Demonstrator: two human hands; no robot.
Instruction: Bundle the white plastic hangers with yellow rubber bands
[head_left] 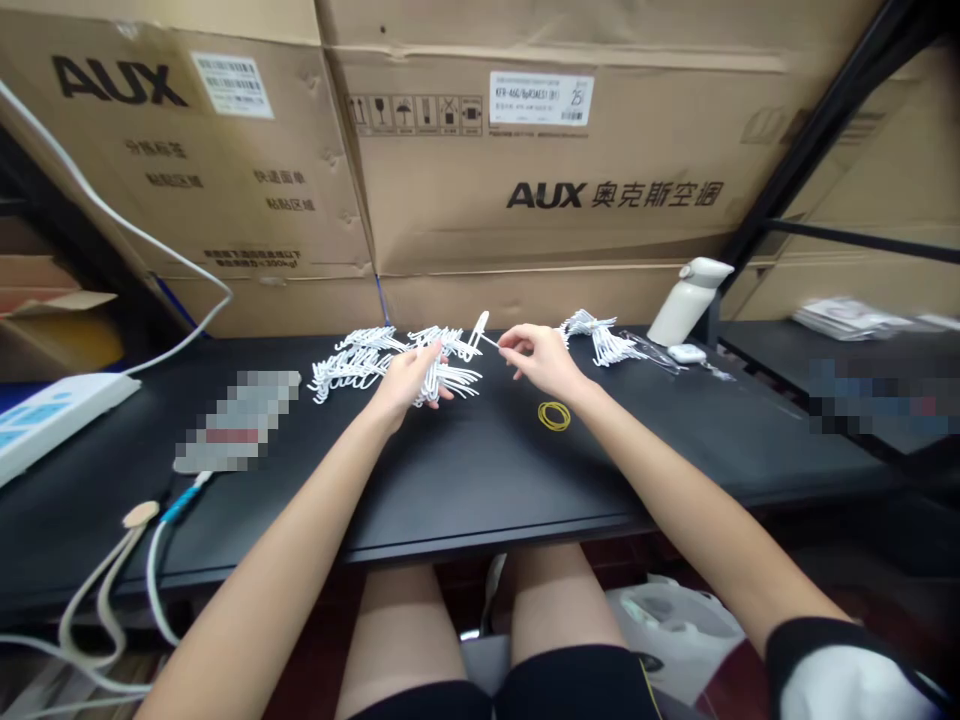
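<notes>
White hooked pieces [341, 372] lie in piles on the black table [465, 480], left of centre. My left hand [412, 378] is closed around a bunch of the same white pieces, whose ends stick out to the right. Between finger and thumb, my right hand [536, 358] pinches the thin end of a single white piece [478, 333], its looped end upright beside the bunch. Yellow rubber bands [553, 416] lie just below my right hand. Another white bundle [604, 338] rests behind it to the right.
A white bottle [686, 300] and small white case [687, 354] stand at the back right. At left are a phone [240, 420] with a cable and a white power strip [60, 415]. Large cardboard boxes [540, 230] line the back; a plastic bag [675, 630] hangs below the table.
</notes>
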